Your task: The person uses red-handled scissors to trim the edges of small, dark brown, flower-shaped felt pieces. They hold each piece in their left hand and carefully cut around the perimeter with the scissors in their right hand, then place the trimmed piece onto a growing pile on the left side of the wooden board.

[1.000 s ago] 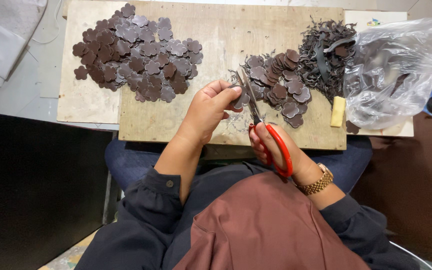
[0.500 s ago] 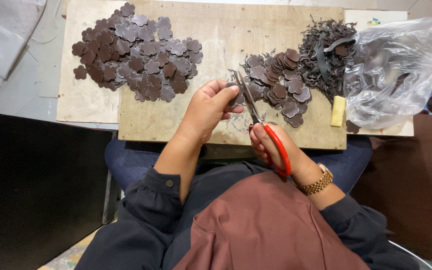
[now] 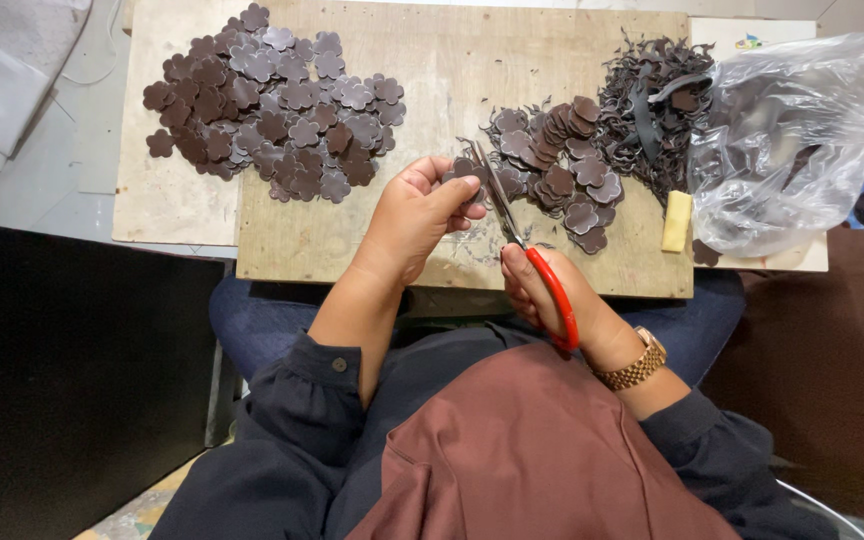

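My left hand [image 3: 417,215] pinches a small dark brown flower-shaped piece [image 3: 466,170] over the wooden board [image 3: 432,90]. My right hand [image 3: 542,290] grips red-handled scissors [image 3: 522,245], whose blades reach up to the piece's edge. A wide heap of cut brown flower shapes [image 3: 272,105] lies at the board's left. A smaller pile of flower pieces [image 3: 557,165] sits just right of the scissors.
A tangle of dark offcut scraps [image 3: 652,100] lies at the board's far right, beside a crumpled clear plastic bag [image 3: 802,140]. A small yellow block [image 3: 677,220] rests by the bag. White cloth [image 3: 2,60] lies at the upper left. A dark panel [image 3: 72,380] stands at my left.
The hands have stayed in place. The scissors blades have shifted slightly along the edge of the held piece.
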